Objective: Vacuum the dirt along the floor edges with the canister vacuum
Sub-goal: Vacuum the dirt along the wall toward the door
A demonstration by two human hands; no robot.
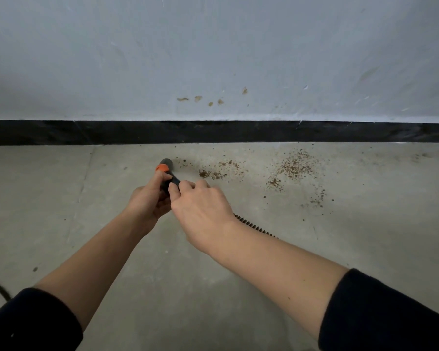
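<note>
Head view: grey wall (213,46) far, concrete floor (162,274) near, black skirting (86,133) between them. Both grips clenched round the nozzle (168,163): left grip (147,198) just behind the orange collar (162,168), right grip (200,209) next behind. Ribbed hose (254,225) runs off near-right under the right forearm. Nozzle mouth sits near the skirting; touching the floor or not, can't tell. Dirt (294,168) all lies right of the mouth: small patch just beside it, bigger patch further right, specks beyond. Edge left of the mouth looks clean. My read: early-to-mid, most dirt still to lift.
</note>
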